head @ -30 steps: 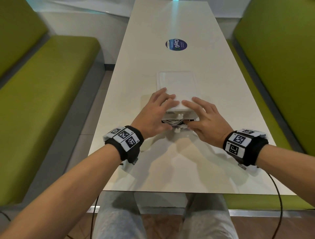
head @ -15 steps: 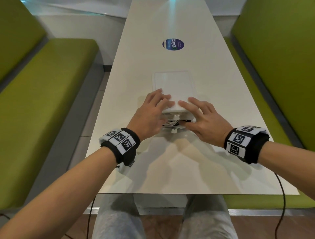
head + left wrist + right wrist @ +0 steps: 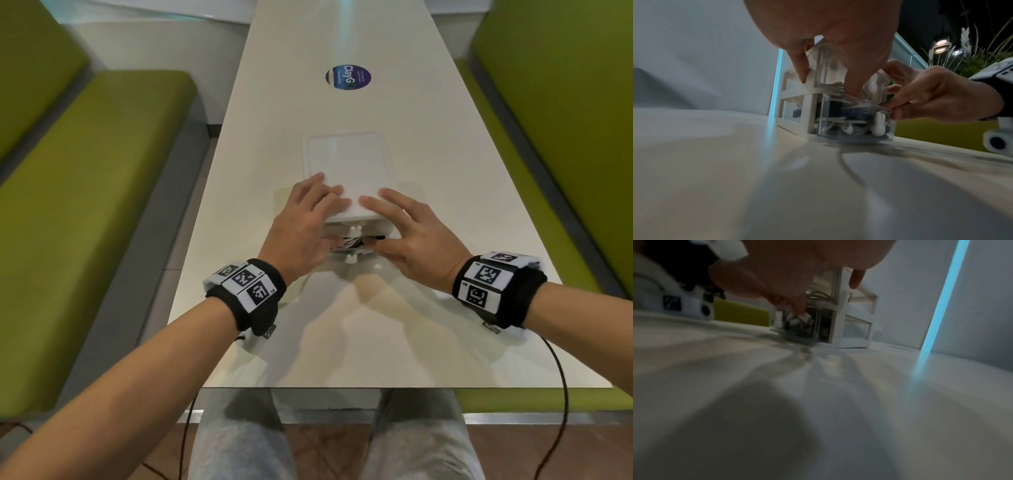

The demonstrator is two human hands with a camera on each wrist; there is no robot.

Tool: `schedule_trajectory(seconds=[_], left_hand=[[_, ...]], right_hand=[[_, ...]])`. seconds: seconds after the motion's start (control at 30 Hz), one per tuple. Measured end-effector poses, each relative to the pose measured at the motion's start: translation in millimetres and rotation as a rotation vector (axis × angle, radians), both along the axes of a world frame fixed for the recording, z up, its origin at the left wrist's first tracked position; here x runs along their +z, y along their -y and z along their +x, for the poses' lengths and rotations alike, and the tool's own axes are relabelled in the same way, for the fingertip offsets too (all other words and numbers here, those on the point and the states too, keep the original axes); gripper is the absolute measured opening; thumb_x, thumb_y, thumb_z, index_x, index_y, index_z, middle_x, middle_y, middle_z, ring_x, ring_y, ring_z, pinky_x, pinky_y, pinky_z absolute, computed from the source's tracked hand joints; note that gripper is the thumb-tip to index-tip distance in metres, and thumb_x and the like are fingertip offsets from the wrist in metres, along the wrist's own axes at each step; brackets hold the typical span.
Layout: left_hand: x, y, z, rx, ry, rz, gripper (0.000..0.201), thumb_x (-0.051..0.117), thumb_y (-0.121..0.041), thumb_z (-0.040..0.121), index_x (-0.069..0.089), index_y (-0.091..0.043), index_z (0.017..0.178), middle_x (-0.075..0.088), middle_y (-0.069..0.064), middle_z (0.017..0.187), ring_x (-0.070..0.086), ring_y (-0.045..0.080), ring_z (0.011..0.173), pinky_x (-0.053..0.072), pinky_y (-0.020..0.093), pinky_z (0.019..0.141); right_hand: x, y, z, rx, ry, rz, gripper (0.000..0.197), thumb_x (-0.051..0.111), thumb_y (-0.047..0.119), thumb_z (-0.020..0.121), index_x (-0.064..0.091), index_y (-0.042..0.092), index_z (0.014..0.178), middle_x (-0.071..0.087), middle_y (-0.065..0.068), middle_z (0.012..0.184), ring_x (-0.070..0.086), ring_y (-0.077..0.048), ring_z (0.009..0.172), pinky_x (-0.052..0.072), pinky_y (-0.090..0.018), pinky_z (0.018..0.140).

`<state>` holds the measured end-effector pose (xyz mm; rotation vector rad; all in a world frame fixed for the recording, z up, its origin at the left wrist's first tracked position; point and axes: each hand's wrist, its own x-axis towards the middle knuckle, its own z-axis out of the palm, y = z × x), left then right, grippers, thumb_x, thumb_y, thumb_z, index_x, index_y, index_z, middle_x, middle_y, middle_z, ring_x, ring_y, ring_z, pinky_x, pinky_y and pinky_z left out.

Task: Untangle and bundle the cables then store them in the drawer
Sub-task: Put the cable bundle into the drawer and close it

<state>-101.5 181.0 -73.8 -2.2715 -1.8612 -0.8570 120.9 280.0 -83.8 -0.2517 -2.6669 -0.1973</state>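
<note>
A small white drawer unit [image 3: 346, 164] stands mid-table. Its clear bottom drawer [image 3: 851, 128], with a white bunny knob [image 3: 879, 125], sticks out a little toward me. White and dark cables [image 3: 838, 120] lie packed inside it. My left hand [image 3: 301, 222] has its fingers flat on the unit's top and its thumb [image 3: 855, 84] pressed down into the drawer on the cables. My right hand [image 3: 411, 233] lies likewise on the top right corner, thumb at the drawer's front rim. In the right wrist view the cables [image 3: 797, 321] show blurred under my thumb.
The long white table [image 3: 342, 325] carries a round blue sticker [image 3: 347, 77] farther back. Green benches [image 3: 85, 205] run along both sides. The table's near edge is just in front of my knees.
Both hands keep their places on the unit and at the drawer. Only the view has shifted slightly.
</note>
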Motion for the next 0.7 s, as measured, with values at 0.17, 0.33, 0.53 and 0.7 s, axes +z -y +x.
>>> schedule_trajectory(seconds=[0.17, 0.33, 0.53, 0.7], left_hand=[[-4, 3, 4, 0.045, -0.041, 0.009, 0.051, 0.077, -0.014, 0.073, 0.057, -0.01, 0.12, 0.057, 0.006, 0.125, 0.042, 0.032, 0.129, 0.056, 0.044, 0.079], [14, -5, -1, 0.024, -0.049, -0.115, 0.06, 0.079, -0.025, 0.07, 0.054, -0.009, 0.122, 0.052, 0.007, 0.125, 0.041, 0.03, 0.123, 0.052, 0.046, 0.084], [18, 0, -6, 0.0, -0.165, -0.229, 0.09, 0.089, -0.037, 0.054, 0.041, -0.015, 0.126, 0.032, 0.004, 0.15, 0.027, 0.028, 0.135, 0.058, 0.039, 0.078], [19, -2, -2, 0.056, -0.121, -0.25, 0.102, 0.09, -0.031, 0.056, 0.034, -0.016, 0.14, 0.041, -0.004, 0.147, 0.026, 0.025, 0.137, 0.057, 0.039, 0.08]], right_hand=[[4, 0, -2, -0.022, 0.077, 0.126, 0.036, 0.038, 0.021, 0.094, 0.069, 0.029, 0.11, 0.026, -0.009, 0.15, 0.037, -0.041, 0.132, 0.038, -0.051, 0.094], [6, 0, -7, -0.076, 0.145, 0.117, 0.042, 0.042, 0.021, 0.083, 0.067, 0.035, 0.113, 0.022, -0.007, 0.151, 0.03, -0.039, 0.134, 0.04, -0.051, 0.094], [6, 6, -11, -0.077, 0.079, 0.012, 0.054, 0.052, 0.013, 0.08, 0.056, 0.045, 0.123, 0.025, -0.005, 0.15, 0.028, -0.039, 0.134, 0.04, -0.052, 0.095], [7, 2, -13, -0.144, 0.001, -0.183, 0.08, 0.071, 0.019, 0.083, 0.026, 0.024, 0.148, 0.035, -0.004, 0.148, 0.034, -0.032, 0.131, 0.042, -0.05, 0.101]])
